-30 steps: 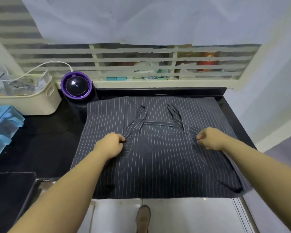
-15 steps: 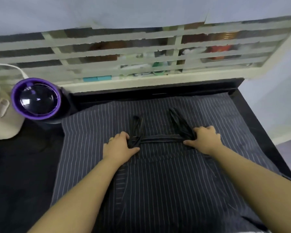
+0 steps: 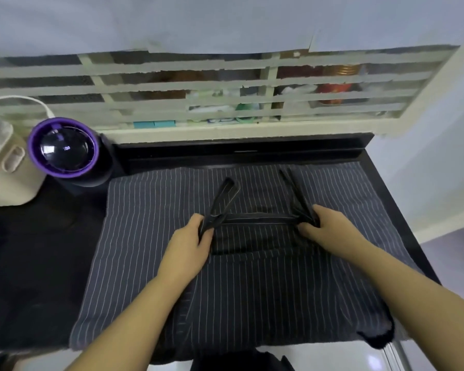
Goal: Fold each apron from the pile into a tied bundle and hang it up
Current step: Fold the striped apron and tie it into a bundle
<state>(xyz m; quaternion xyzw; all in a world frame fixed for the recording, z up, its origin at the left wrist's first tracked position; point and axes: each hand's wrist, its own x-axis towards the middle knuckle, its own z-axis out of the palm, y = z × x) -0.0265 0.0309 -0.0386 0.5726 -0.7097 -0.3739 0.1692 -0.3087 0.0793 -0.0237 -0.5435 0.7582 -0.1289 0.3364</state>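
Lying flat & spread wide, the striped apron (image 3: 252,285) covers the right part of the black counter (image 3: 38,263), w/ its near edge hanging a little over the front. L hand (image 3: 190,245) pinches the left strap (image 3: 224,196) near its base btw. thumb & fingers. R hand (image 3: 324,228) has its fingers curled round the right strap (image 3: 295,188).

Progress, as I judge: early. The apron is laid out & the straps are in hand, but there is no fold, no knot & no hanging yet. The rest of the pile I cannot see.

Room: the cloth's right edge runs close along the counter's rim, w/ the wall (image 3: 439,156) near beyond, so there is little space there. More bare counter shows at left, up to the purple-ringed appliance (image 3: 65,151) just beside the cloth's far-left corner, & a cream basket (image 3: 3,183) next to it.
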